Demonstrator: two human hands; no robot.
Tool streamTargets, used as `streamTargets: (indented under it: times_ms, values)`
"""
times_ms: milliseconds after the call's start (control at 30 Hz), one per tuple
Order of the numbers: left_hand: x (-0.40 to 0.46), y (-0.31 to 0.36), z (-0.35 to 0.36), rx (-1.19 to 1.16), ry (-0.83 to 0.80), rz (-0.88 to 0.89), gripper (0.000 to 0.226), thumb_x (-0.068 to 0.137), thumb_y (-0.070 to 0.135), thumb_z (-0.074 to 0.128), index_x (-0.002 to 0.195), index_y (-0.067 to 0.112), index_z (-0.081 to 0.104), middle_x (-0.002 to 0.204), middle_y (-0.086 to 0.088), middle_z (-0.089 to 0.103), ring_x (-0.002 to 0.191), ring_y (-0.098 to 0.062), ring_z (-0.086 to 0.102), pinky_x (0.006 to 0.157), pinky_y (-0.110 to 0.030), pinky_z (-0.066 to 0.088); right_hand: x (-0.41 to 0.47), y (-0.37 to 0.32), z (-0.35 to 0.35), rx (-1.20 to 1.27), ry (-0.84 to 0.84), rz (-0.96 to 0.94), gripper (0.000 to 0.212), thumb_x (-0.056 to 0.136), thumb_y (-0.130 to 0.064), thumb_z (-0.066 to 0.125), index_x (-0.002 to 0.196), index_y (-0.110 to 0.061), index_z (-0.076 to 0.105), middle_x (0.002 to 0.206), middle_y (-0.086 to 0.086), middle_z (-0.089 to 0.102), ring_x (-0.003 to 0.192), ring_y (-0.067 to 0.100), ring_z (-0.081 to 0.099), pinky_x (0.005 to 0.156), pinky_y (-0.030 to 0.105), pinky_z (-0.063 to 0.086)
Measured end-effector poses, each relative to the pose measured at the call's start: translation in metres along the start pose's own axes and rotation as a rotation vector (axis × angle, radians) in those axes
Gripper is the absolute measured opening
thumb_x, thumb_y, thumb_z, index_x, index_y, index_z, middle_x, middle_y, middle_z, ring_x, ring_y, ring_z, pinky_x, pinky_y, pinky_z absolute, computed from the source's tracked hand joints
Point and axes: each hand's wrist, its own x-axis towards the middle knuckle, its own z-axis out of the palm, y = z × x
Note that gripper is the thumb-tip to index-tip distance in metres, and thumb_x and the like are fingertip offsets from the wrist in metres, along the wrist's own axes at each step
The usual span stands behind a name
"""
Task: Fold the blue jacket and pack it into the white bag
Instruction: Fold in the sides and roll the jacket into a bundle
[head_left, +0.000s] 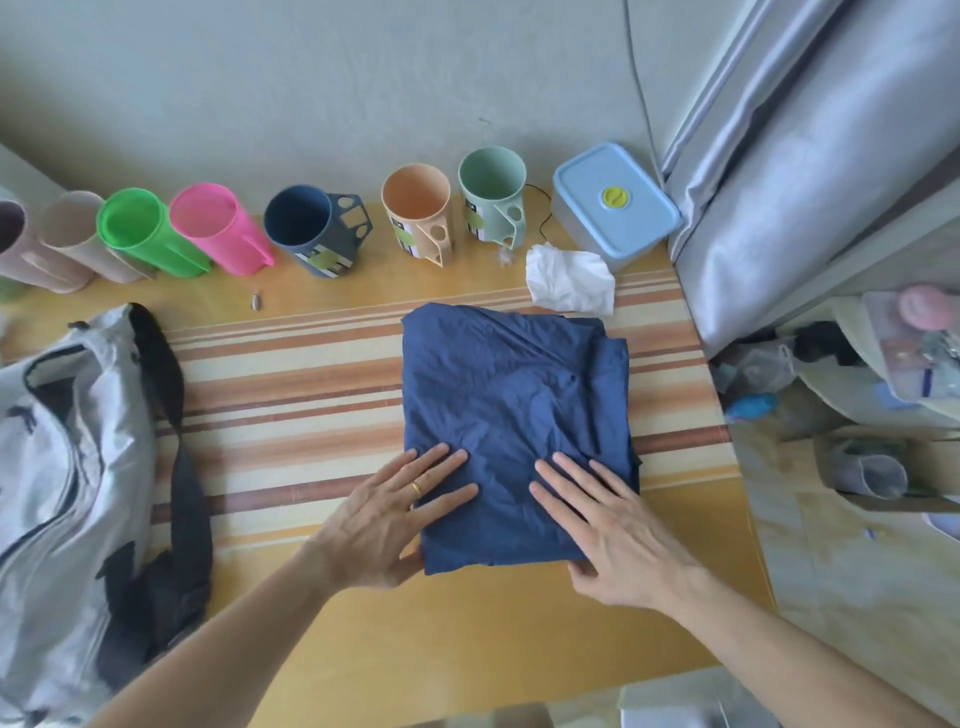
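Folding looks finished: jacket (514, 426) lies as a compact square. Left hand (400, 514) and right hand (602, 525) press flat on its near edge, fingers straight, grasping nothing. Next: lift it to the bag (62, 467), left of the left hand.

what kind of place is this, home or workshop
Most likely a home: a yellow table with a striped mat against a plain wall, a row of coloured plastic cups along its back edge, and a shiny grey curtain hanging at the right.
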Motion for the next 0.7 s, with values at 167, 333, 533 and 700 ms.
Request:
streamTargets:
  times_ms: [167,333,533,700]
  values:
    - [0.007,0.011,0.013,-0.126,0.113,-0.103,0.061,0.091,0.032,0.053,0.151,0.036,0.043,0.168,0.000,0.027,0.156,-0.024,0.023,0.124,-0.050,0.027,0.004,-0.016,0.009,0.051,0.064,0.107,0.071,0.087,-0.029,0.056,0.154,-0.010,0.040,0.167,0.009,0.026,0.157,0.028,0.015,0.120,0.052,0.032]
    - [-0.011,0.039,-0.014,-0.682,0.166,-0.271,0.050,0.087,0.025,0.049,0.133,0.044,0.057,0.146,0.021,0.056,0.142,-0.006,0.046,0.121,-0.034,0.032,-0.014,-0.024,-0.019,0.144,0.016,0.112,0.069,0.075,-0.030,0.082,0.137,-0.017,0.057,0.138,0.000,0.063,0.129,0.022,0.059,0.103,0.037,0.051]
    - [-0.020,0.037,-0.052,-1.161,0.202,-0.780,0.058,0.084,0.065,0.057,0.073,0.008,0.051,0.057,0.009,0.040,0.052,-0.008,0.033,0.054,-0.030,0.027,-0.002,-0.001,-0.110,0.581,0.048,0.349,0.020,0.086,-0.025,0.066,0.075,-0.025,0.050,0.063,0.005,0.054,0.052,0.016,0.054,0.049,0.033,0.036]
    - [0.021,0.020,-0.062,-1.054,0.387,-1.145,0.053,0.094,0.058,0.055,0.074,0.009,0.051,0.068,-0.002,0.055,0.068,-0.023,0.053,0.059,-0.036,0.039,0.058,0.009,-0.106,0.375,0.396,0.568,0.037,0.088,-0.032,0.072,0.120,-0.016,0.062,0.103,0.004,0.071,0.093,0.028,0.065,0.077,0.041,0.051]
